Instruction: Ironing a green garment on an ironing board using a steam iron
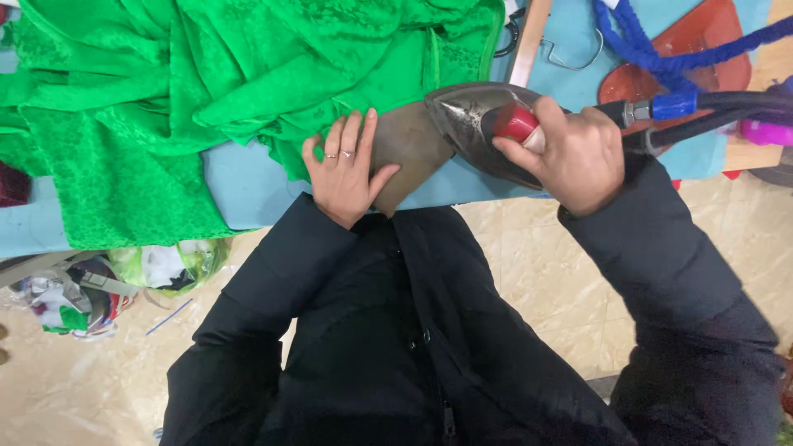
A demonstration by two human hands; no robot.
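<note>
Left hand (345, 169) flat, open, pinning brown cloth (410, 153) steady; right hand (570, 153) clenched around iron (483, 124), pressing on it.

I saw no labels, signs or screens. The only packaging was a crumpled heap of clear and green plastic bags (124, 281) that lay on the floor just below the near edge of the pale blue ironing table (248, 194).

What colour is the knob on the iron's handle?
Red, seen in the head view: the knob sits by the right hand gripping the iron.
</note>
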